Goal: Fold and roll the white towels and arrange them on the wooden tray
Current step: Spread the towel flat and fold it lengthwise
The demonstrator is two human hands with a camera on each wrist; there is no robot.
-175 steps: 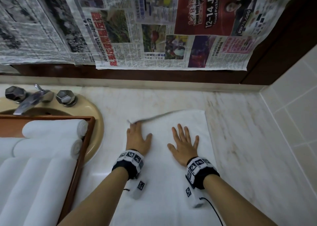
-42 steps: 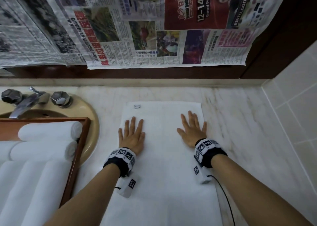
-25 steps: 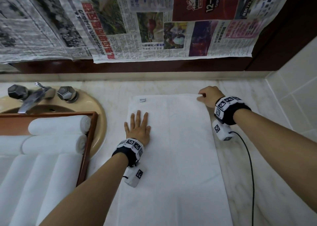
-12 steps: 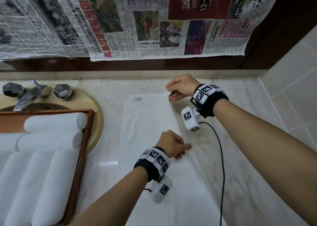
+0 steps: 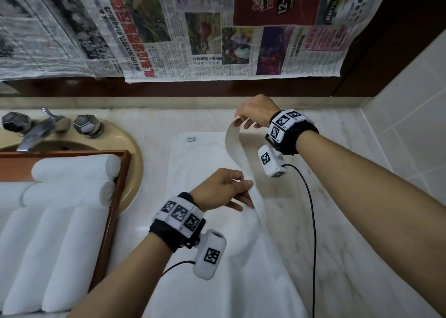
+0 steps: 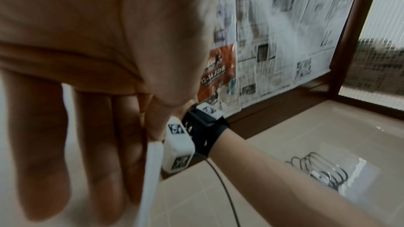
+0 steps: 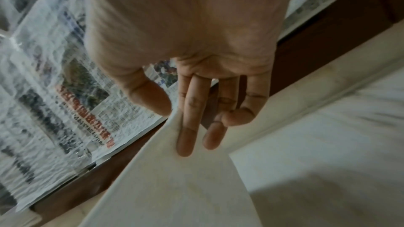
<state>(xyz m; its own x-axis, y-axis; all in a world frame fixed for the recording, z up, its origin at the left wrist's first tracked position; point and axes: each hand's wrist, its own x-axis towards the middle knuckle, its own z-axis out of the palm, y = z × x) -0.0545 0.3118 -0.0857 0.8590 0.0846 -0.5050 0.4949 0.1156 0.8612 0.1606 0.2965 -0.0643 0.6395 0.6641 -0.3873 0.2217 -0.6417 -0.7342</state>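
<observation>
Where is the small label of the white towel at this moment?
In the head view, the small label lies near the far left corner of the white towel on the marble counter, right of the sink.

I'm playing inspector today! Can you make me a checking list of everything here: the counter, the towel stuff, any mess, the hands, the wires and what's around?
Surface: pale marble counter, no spills seen.
Job's things: white towel lies flat, its right edge lifted off the counter; wooden tray over the sink holds five rolled towels.
Clutter: nothing seen.
Hands: left hand pinches the lifted edge midway; right hand pinches its far corner.
Cables: black cable trails from the right wrist camera across the counter; another leaves the left one.
Surroundings: newspaper taped across the back; tiled wall on the right; faucet.
</observation>
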